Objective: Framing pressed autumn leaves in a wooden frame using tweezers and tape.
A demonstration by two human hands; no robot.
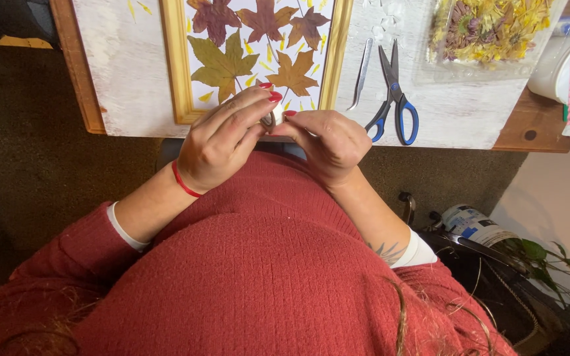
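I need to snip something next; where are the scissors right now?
The blue-handled scissors lie on the white board, right of the wooden frame, beside the metal tweezers.

Single head view, steep downward look, close over table edge

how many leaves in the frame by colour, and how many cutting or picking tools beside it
dark red leaves: 3
olive green leaf: 1
orange leaf: 1
scissors: 1
tweezers: 1
total: 7

The hands partly cover the frame at its lower edge, so a leaf could be hidden there.
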